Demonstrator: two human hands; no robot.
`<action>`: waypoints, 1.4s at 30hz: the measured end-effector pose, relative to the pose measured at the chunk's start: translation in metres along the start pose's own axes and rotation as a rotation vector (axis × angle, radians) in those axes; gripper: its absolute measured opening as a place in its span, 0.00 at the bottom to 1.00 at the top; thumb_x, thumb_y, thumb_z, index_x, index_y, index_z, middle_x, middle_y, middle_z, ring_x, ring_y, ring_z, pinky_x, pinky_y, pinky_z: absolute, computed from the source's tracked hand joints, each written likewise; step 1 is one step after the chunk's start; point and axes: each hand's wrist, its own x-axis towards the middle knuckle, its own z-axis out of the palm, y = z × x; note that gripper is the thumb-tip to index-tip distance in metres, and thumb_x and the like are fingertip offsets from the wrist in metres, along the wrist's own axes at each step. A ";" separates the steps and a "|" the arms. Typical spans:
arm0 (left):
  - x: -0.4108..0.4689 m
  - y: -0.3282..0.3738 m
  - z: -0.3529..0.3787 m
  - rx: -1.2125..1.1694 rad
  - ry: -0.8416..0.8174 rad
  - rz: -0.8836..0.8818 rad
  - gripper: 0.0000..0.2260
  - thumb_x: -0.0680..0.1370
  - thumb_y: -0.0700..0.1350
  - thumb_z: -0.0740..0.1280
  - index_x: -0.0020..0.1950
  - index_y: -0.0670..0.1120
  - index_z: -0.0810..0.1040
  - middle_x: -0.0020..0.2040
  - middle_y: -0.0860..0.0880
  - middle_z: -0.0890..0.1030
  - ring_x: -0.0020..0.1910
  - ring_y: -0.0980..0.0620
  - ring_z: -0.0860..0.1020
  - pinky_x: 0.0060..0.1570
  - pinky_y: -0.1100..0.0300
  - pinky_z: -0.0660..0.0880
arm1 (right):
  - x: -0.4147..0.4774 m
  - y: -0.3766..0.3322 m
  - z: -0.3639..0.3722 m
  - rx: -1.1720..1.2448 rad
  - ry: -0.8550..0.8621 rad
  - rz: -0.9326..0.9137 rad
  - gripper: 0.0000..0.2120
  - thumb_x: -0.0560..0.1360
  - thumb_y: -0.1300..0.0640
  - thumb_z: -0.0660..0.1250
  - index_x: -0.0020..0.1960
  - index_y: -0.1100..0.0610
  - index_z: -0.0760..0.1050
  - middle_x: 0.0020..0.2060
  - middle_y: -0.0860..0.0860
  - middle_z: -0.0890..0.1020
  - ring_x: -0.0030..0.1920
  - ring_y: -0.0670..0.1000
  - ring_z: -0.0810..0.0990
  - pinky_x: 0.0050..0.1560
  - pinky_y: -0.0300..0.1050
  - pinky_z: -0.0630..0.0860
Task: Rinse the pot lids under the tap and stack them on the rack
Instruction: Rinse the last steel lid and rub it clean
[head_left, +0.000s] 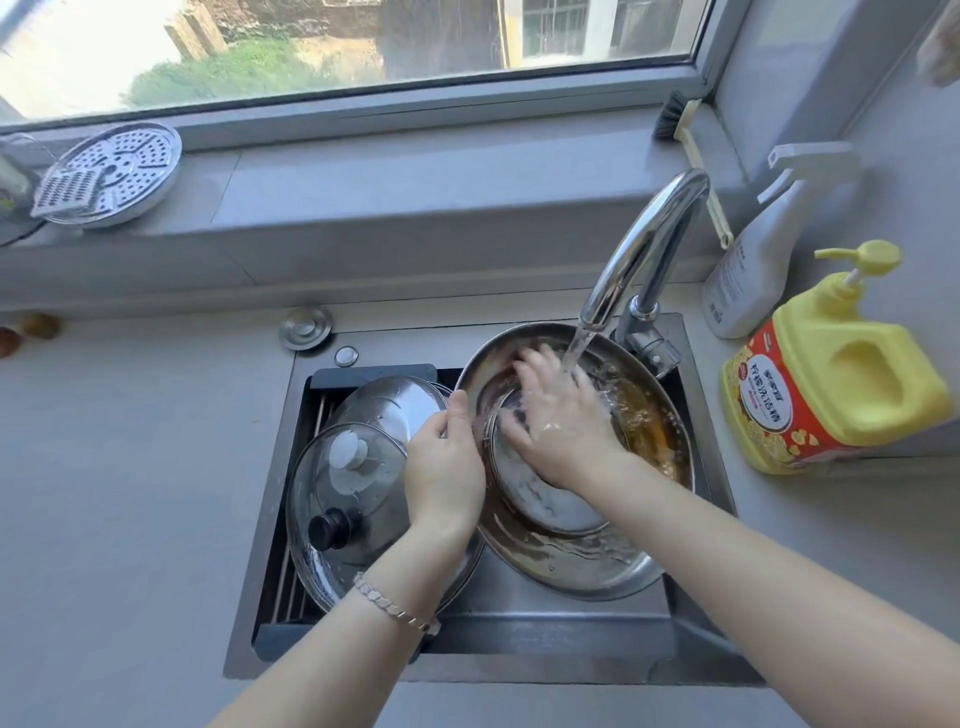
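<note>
A large steel lid (561, 558) lies underside up in the sink, tilted under the running tap (644, 249). My left hand (444, 467) grips its left rim, thumb over the edge. My right hand (558, 421) lies flat inside it with fingers spread, water streaming over it onto the brown-stained inner surface. On the rack (291, 571) at the sink's left rest a glass lid (353, 499) with a black knob and, behind it, a steel lid (392, 402).
A yellow dish soap bottle (831, 379) and a white spray bottle (753, 260) stand on the counter at right. A dish brush (691, 150) leans on the window sill. A perforated steamer plate (117, 174) and a grater sit on the sill at left.
</note>
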 end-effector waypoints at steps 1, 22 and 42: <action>0.000 0.000 0.000 -0.016 0.004 -0.007 0.23 0.81 0.54 0.55 0.28 0.47 0.59 0.25 0.51 0.63 0.27 0.50 0.62 0.30 0.55 0.59 | 0.000 -0.001 0.000 0.043 0.042 0.022 0.28 0.78 0.46 0.53 0.73 0.60 0.59 0.74 0.56 0.59 0.74 0.56 0.56 0.74 0.53 0.52; -0.007 -0.002 0.002 0.001 -0.041 -0.046 0.24 0.80 0.54 0.56 0.28 0.46 0.59 0.24 0.52 0.62 0.27 0.51 0.61 0.29 0.57 0.58 | 0.009 0.025 0.003 0.016 0.243 -0.065 0.19 0.75 0.43 0.54 0.46 0.56 0.76 0.44 0.51 0.77 0.48 0.56 0.75 0.47 0.50 0.69; -0.001 0.010 -0.005 0.125 0.063 0.222 0.11 0.80 0.48 0.58 0.43 0.45 0.75 0.33 0.51 0.76 0.36 0.48 0.73 0.35 0.56 0.66 | -0.049 0.020 0.027 0.900 -0.254 0.814 0.08 0.72 0.57 0.61 0.40 0.61 0.73 0.29 0.53 0.74 0.30 0.53 0.73 0.35 0.47 0.70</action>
